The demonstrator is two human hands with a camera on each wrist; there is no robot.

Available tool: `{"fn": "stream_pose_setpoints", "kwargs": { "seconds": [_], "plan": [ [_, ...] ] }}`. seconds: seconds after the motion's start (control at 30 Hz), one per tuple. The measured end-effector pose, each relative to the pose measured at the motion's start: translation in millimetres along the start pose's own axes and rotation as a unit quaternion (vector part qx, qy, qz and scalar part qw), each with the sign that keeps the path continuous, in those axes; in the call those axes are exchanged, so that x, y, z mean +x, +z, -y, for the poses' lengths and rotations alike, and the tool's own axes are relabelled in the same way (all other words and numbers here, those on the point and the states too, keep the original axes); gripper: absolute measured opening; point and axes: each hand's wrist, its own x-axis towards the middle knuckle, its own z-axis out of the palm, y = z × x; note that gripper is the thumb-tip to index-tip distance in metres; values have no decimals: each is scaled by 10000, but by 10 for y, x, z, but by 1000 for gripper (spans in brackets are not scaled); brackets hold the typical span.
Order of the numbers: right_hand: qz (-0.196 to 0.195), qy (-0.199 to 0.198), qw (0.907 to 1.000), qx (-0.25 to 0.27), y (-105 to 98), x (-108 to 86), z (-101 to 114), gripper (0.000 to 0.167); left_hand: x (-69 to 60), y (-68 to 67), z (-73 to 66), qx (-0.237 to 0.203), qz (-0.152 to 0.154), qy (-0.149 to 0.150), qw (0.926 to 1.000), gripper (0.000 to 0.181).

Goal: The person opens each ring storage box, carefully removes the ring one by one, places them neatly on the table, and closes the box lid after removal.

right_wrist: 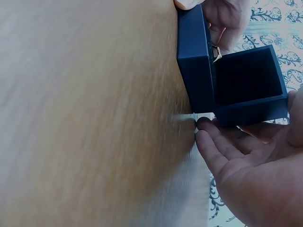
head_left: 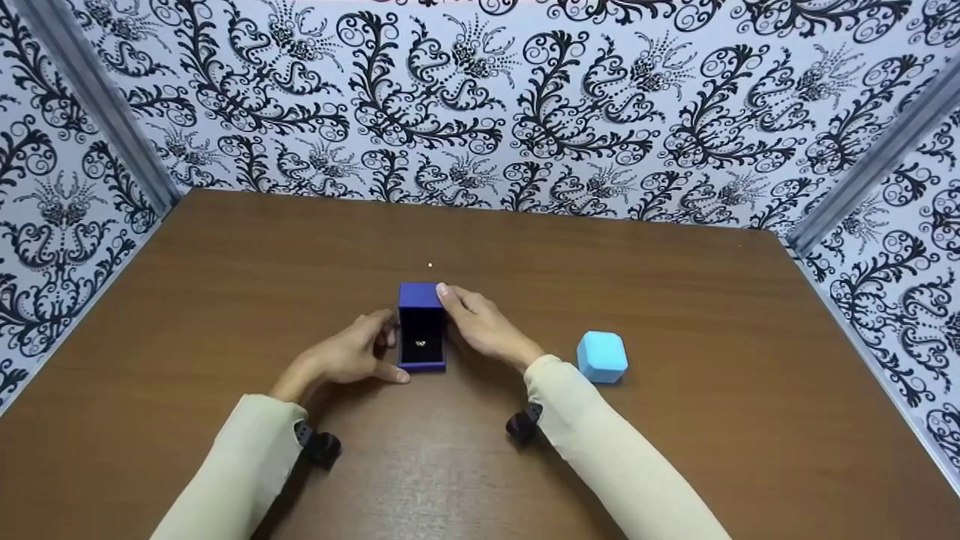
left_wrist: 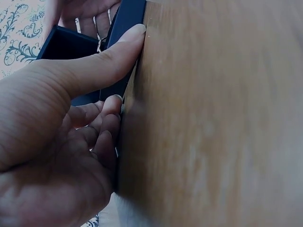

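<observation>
Black-on-white scroll wallpaper [head_left: 465,97] at 12 o'clock, more of same at 10 and 2; brown wood tabletop [head_left: 225,300] below. Clock read from jewellery box [head_left: 422,319], head view. Blue outside, black inside, standing open approx mid-table, w/ tiny gold jewellery [head_left: 420,343] in base; ring or other, can't tell for sure. Left hand [head_left: 349,356] btwn 8 and 9: loosely holding near corner of base, w/ thumb laid along front edge, other fingers curled against side. Right hand [head_left: 482,324] at 3: gripping lid edge, w/ thumb on upper corner, fingers down along right side; grip force, can't tell. Light-blue cube-shaped box [head_left: 602,357] btwn 3 and 4, well apart, just beside right sleeve [head_left: 607,442]. Pale speck [head_left: 430,264] at 12, too small to ID.

Handling, judging by looks: prob. v. light, stiff walls, smooth-ish, so apt to slide if nudged. Likely weak spot: hinge, so don't force lid back. Best hold: base side walls at 3 and 9, fingertips low, or lid by its rim w/ base steadied. Hands off gold jewellery: prob. delicate, easily lost if tipped out.

Orientation: base apparently flat on tabletop, facing up; lid raised at 12 side, hollow facing 6. Long axis of opened box: 12 to 6, approx square to far tabletop edge. Front edge of base pointing to 6.
</observation>
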Motion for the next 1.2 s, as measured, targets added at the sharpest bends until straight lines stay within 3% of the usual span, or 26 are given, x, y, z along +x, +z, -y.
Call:
{"fn": "stream_pose_setpoints", "kwargs": {
  "seconds": [0.3, 0.87, 1.2],
  "plan": [
    [-408, -22, 9991, -143, 8, -34, -1, 53, -7, 1, 12, -137, 17, 18, 9999, 59],
    [-1279, -736, 9887, -278, -7, -274, 30, 33, -11, 10, -19, -402, 39, -315, 9987, 63],
    [-841, -899, 9884, -887, 106, -302, 106, 14, -15, 11, -24, -310, 22, -406, 9987, 66]
  ]
}}
